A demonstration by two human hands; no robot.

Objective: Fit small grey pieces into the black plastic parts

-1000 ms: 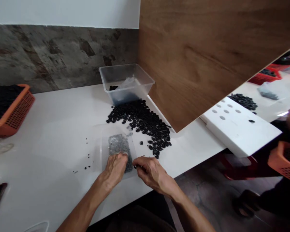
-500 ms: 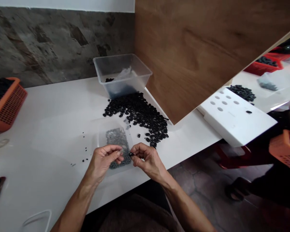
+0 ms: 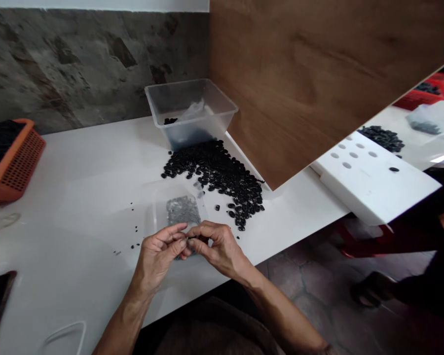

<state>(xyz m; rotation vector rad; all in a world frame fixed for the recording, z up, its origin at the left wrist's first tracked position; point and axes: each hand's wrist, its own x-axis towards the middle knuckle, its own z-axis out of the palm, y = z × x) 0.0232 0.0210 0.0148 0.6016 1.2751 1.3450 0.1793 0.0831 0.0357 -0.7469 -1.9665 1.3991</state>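
A long, smooth white worktop (image 3: pixel 89 177) fills much of the view, and a big brown wooden panel (image 3: pixel 311 79) rises over its right side. Near the right edge sits a thick white slab with round holes (image 3: pixel 385 192); at far left is an orange perforated plastic basket (image 3: pixel 25 165) filled with dark material. A deep, clear plastic tub (image 3: pixel 224 116) stands toward the back, and a heap of glossy black oval pieces (image 3: pixel 218 167) spreads forward from its foot. Nearer the person lies a shallow clear plastic tray (image 3: pixel 154 209), with a bed of fine grey bits (image 3: pixel 183 207) in it.

Over the near part of this tray, the left hand (image 3: pixel 153 254) and the right hand (image 3: pixel 220 244) meet at the fingertips. The right thumb and forefinger pinch a small dark piece (image 3: pixel 190 238), mostly covered by the fingers. The left thumb and fingers come close together against it; whether they grip anything cannot be told.

The piece looks light and stiff, probably hard plastic, and its shine in the heap suggests it could slip; a pinch on opposite edges should serve best. The grey bits look finer still and likely need fingertips alone. Smallest of all, a few black specks (image 3: pixel 132 246) lie on the worktop left of the tray.
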